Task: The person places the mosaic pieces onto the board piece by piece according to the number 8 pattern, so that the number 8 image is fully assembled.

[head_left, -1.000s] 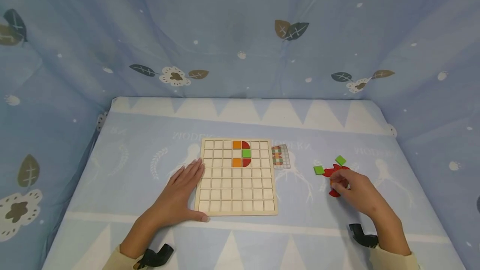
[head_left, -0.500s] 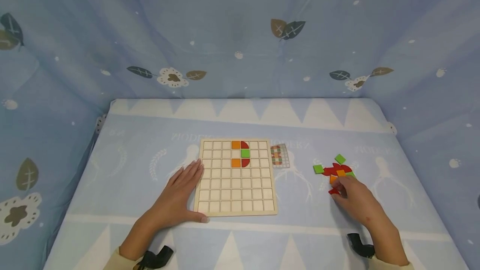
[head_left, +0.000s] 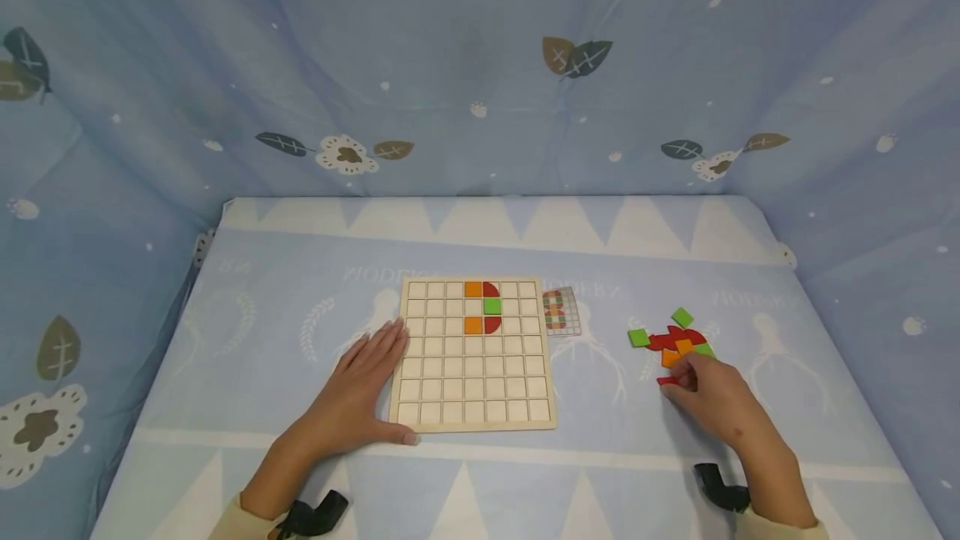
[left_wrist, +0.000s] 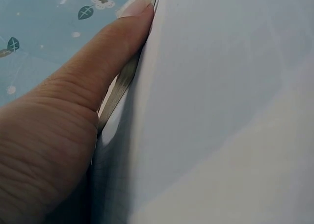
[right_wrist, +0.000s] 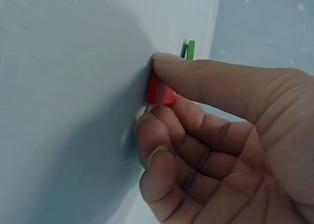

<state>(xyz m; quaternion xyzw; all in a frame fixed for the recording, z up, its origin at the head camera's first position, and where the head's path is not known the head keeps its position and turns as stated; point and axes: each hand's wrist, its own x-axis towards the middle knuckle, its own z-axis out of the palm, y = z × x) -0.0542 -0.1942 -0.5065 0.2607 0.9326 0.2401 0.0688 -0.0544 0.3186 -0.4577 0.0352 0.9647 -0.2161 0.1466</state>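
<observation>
A wooden grid board (head_left: 442,373) lies on the table, with two orange squares, a green square and two red quarter-round tiles set in its upper cells. My left hand (head_left: 352,398) rests at the board's left edge, fingers straight; in the left wrist view its thumb (left_wrist: 108,47) lies along the frame. Over at the right, my right hand (head_left: 712,398) pinches a red tile (right_wrist: 159,90) between thumb and fingers, close over the tabletop. Beside that hand lies a loose pile of red tiles (head_left: 663,340), orange squares (head_left: 670,358) and green squares (head_left: 638,338).
A small pattern card (head_left: 562,312) with a coloured grid sticks out from the board's right side. Blue patterned cloth (head_left: 480,65) stands as walls around the table. Black camera mounts (head_left: 318,513) sit at both wrists.
My right hand has moved slightly down and toward the near side of the pile, uncovering orange and green tiles, and pinches the red tile. The left hand has stayed in place.
</observation>
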